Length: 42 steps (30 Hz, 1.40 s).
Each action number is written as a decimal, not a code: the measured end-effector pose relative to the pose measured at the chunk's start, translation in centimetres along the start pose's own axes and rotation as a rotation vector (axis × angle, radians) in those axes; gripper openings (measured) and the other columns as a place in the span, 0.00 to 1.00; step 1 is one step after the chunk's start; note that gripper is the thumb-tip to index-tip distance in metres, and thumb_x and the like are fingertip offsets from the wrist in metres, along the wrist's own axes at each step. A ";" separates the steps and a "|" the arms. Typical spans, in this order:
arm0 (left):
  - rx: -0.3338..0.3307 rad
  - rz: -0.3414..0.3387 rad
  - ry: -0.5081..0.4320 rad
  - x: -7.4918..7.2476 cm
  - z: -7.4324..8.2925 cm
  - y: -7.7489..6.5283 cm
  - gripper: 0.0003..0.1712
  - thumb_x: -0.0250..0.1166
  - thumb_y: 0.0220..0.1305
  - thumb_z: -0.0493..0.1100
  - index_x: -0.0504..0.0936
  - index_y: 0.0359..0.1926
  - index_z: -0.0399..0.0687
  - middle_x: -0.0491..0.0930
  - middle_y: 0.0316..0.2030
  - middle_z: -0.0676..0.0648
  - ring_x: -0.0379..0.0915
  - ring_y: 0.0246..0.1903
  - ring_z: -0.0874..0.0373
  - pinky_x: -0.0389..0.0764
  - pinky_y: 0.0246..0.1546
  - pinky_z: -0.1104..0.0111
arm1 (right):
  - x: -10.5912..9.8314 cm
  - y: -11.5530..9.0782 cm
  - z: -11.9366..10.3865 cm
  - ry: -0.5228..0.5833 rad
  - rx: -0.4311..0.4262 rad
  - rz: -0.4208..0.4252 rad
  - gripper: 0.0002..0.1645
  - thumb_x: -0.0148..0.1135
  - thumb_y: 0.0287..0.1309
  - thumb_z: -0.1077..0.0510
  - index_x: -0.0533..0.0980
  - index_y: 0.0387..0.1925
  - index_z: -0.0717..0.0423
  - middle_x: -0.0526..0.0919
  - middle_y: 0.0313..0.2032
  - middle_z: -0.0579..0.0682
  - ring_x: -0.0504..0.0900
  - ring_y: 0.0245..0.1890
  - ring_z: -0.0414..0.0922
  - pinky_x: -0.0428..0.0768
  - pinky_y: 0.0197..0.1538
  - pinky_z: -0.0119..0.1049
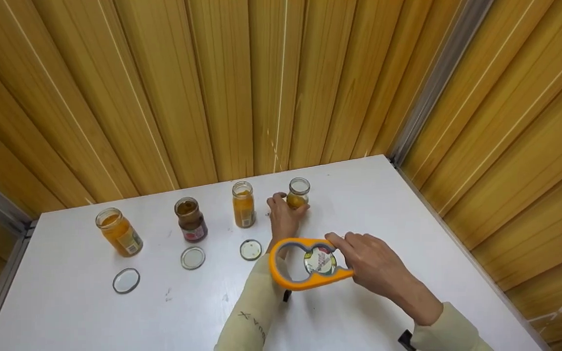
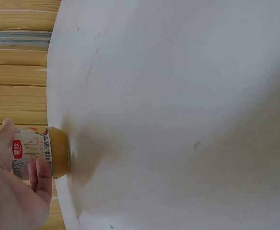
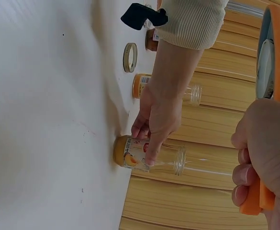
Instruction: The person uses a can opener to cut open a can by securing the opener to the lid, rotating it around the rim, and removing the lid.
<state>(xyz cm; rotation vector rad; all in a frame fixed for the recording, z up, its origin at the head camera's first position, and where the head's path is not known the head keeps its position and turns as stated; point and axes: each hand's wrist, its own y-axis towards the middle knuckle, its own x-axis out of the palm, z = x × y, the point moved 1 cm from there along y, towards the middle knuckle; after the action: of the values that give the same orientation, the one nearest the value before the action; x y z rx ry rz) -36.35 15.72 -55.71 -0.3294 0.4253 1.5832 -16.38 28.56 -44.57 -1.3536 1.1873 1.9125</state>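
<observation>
My left hand (image 1: 284,218) holds a small open glass jar (image 1: 299,191) with yellow-orange contents, its thumb and fingers on either side of the label in the left wrist view. That jar (image 3: 149,155) stands upright on the white table. In my right hand (image 1: 376,263) is an orange jar opener (image 1: 286,280) with grey inner pads, its handles gripped together and raised above the table. A printed metal lid (image 1: 320,261) sits in the opener's smaller gap near the handles; the right wrist view also shows the lid (image 3: 265,69) inside the opener.
Left of my hands stand two open jars with orange contents, a tall one (image 1: 244,209) and a tilted-looking one (image 1: 122,236), with a brown jar (image 1: 191,222) between them. Three loose lids (image 1: 250,249) lie in front of them. Yellow wood-pattern walls (image 1: 232,97) border the table.
</observation>
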 end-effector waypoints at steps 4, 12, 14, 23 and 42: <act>-0.109 0.019 -0.098 -1.1 0.1 -0.2 0.42 0.75 0.44 0.50 0.64 0.57 0.45 0.62 0.50 0.40 0.64 0.50 0.48 0.67 0.54 0.57 | -0.1 0.3 -0.3 0.013 -0.010 -0.004 0.38 0.67 0.39 0.67 0.67 0.55 0.46 0.67 0.24 0.41 0.66 0.22 0.39 0.74 0.28 0.32; -0.489 -0.361 -0.693 -5.0 2.5 -6.0 0.28 0.61 0.62 0.51 0.68 0.59 0.44 0.74 0.49 0.43 0.74 0.45 0.52 0.77 0.44 0.65 | -0.1 0.6 -0.3 0.021 0.019 -0.058 0.42 0.72 0.38 0.64 0.65 0.58 0.44 0.70 0.26 0.42 0.68 0.24 0.40 0.77 0.35 0.34; -0.560 -0.555 -0.903 -6.6 2.7 -8.0 0.27 0.60 0.63 0.51 0.68 0.60 0.44 0.74 0.51 0.43 0.74 0.47 0.51 0.76 0.46 0.64 | 0.0 0.6 -0.4 0.025 0.018 -0.066 0.43 0.72 0.39 0.64 0.65 0.58 0.44 0.70 0.27 0.42 0.69 0.25 0.40 0.77 0.36 0.34; -0.517 -0.873 -1.298 -10.9 1.0 -14.6 0.23 0.52 0.66 0.45 0.69 0.58 0.37 0.70 0.57 0.37 0.68 0.55 0.48 0.67 0.57 0.58 | 0.4 0.4 -0.6 0.035 0.026 -0.072 0.45 0.70 0.38 0.66 0.64 0.61 0.45 0.72 0.28 0.43 0.69 0.26 0.40 0.76 0.37 0.36; -0.426 -0.840 -1.231 -12.7 -0.6 -18.2 0.29 0.61 0.62 0.49 0.70 0.61 0.41 0.71 0.57 0.37 0.70 0.54 0.45 0.68 0.56 0.55 | 1.8 0.2 -2.5 0.091 -0.011 -0.084 0.48 0.68 0.40 0.66 0.63 0.65 0.41 0.71 0.32 0.41 0.68 0.29 0.40 0.76 0.41 0.36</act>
<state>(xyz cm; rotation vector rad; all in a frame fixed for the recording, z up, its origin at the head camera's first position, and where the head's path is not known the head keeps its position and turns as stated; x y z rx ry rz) -17.51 4.75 -51.69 0.1816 -0.9114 0.7768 -15.97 26.12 -46.43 -1.4864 1.1447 1.8186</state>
